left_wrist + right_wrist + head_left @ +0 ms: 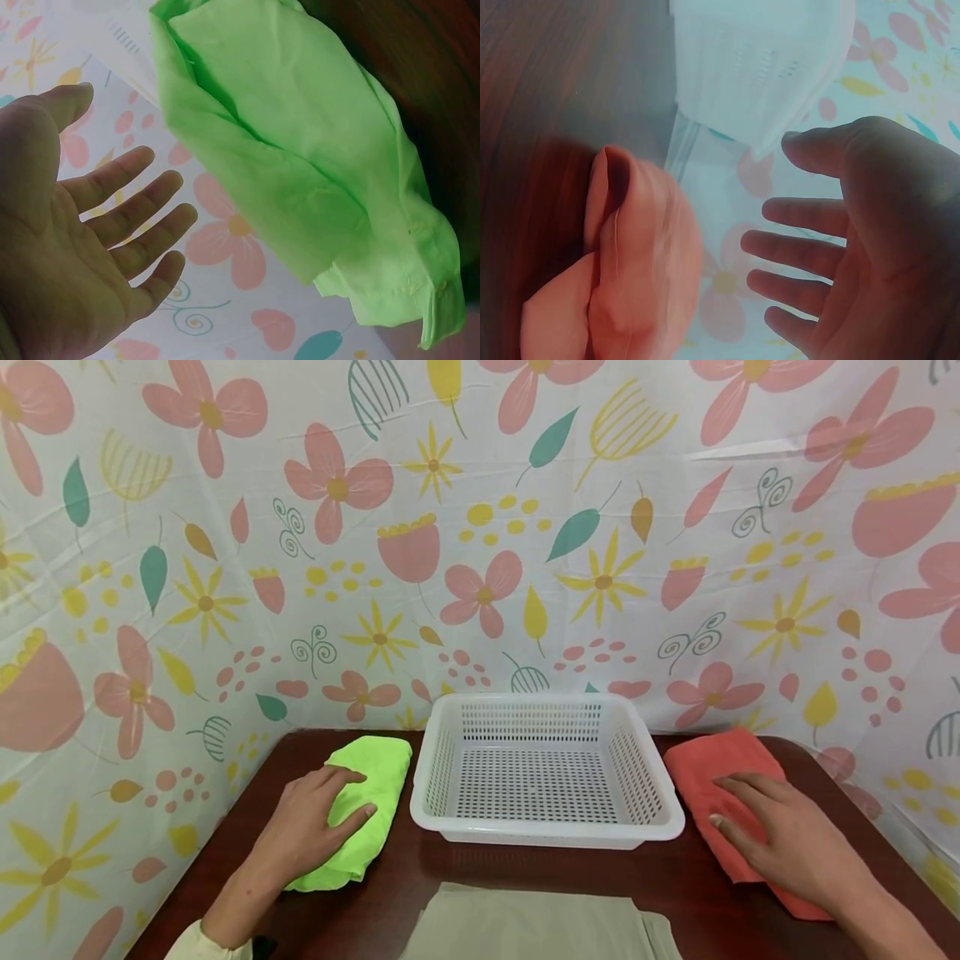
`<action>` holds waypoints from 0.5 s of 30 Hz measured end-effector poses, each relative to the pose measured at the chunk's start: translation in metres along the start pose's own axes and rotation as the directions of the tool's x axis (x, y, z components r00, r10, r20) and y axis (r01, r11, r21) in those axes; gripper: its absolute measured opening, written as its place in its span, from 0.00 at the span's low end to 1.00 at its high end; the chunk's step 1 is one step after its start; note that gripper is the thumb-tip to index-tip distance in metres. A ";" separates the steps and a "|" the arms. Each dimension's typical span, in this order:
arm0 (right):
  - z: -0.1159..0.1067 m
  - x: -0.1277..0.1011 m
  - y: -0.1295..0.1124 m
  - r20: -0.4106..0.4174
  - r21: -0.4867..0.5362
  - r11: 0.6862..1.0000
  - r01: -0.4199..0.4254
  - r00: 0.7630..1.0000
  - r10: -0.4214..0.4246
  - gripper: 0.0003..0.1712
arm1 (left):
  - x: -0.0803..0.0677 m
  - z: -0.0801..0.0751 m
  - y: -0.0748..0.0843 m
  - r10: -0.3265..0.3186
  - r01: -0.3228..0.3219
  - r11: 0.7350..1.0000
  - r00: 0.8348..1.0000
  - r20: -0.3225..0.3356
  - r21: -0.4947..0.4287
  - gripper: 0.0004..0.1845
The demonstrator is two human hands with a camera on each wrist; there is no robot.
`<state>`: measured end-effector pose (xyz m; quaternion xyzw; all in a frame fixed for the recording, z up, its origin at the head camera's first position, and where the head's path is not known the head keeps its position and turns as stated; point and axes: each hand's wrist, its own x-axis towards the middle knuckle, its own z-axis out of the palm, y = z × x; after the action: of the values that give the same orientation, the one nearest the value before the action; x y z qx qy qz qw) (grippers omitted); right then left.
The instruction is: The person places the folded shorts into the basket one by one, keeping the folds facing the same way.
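Note:
My left hand (309, 820) hovers over a folded bright green cloth (381, 793) on the left of the table. In the left wrist view its fingers are spread and relaxed, with a gap between them and the green cloth (292, 142). On the right, my right hand (787, 835) is held above a folded red cloth (723, 760). The right wrist view shows those fingers extended and apart from the red cloth (649, 255). Neither hand holds anything. Between the two cloths stands a white perforated plastic basket (547, 832) with nothing inside.
A folded beige cloth (532, 922) lies at the near middle of the dark wooden table (442, 864), in front of the basket. Behind and at both sides hangs a white sheet (480, 643) printed with flowers, close against the table's far edge.

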<state>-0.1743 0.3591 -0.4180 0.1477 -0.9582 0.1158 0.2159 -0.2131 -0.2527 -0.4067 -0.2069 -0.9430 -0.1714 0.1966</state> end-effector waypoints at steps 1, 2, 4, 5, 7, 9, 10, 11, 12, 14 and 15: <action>0.000 0.000 0.000 0.003 0.000 1.000 0.002 1.000 -0.002 0.34 | 0.000 0.000 0.001 -0.001 0.001 1.000 1.000 0.006 -0.005 0.20; 0.000 0.000 0.000 0.006 0.000 1.000 0.004 1.000 -0.004 0.34 | 0.001 0.000 0.001 -0.002 0.002 1.000 1.000 0.011 -0.009 0.20; 0.001 -0.001 0.000 0.004 0.003 1.000 0.013 1.000 -0.013 0.34 | 0.002 0.001 0.002 0.000 0.000 1.000 1.000 0.017 -0.022 0.20; 0.001 -0.002 0.000 0.001 0.004 1.000 0.019 1.000 -0.019 0.34 | 0.002 0.002 0.003 0.001 -0.001 1.000 1.000 0.021 -0.027 0.20; 0.002 -0.003 -0.001 0.003 0.006 1.000 0.025 1.000 -0.025 0.34 | 0.001 0.003 0.004 0.005 -0.004 0.999 1.000 0.024 -0.032 0.20; 0.002 -0.004 -0.002 0.004 0.008 1.000 0.029 1.000 -0.029 0.34 | 0.000 0.005 0.006 0.011 -0.010 0.999 1.000 0.027 -0.035 0.20; 0.002 -0.004 -0.003 0.002 0.008 0.999 0.034 0.999 -0.034 0.33 | 0.000 0.005 0.006 0.011 -0.010 0.999 0.999 0.031 -0.035 0.20; 0.002 -0.004 -0.003 0.004 0.009 0.999 0.037 0.999 -0.037 0.33 | 0.000 0.006 0.007 0.014 -0.013 0.999 0.999 0.033 -0.034 0.20; 0.002 -0.004 -0.004 0.000 0.009 0.999 0.041 0.999 -0.041 0.32 | -0.001 0.006 0.008 0.016 -0.015 0.999 0.999 0.035 -0.033 0.20; 0.002 -0.004 -0.005 -0.013 0.012 0.998 0.057 0.998 -0.057 0.31 | -0.001 0.007 0.009 0.015 -0.013 0.999 0.999 0.041 -0.031 0.19; 0.002 -0.004 -0.005 -0.021 0.014 0.997 0.070 0.997 -0.069 0.31 | -0.001 0.007 0.010 0.013 -0.012 0.999 0.999 0.044 -0.031 0.19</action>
<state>-0.1698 0.3550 -0.4214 0.1813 -0.9494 0.1167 0.2285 -0.2098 -0.2419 -0.4105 -0.2197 -0.9429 -0.1801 0.1737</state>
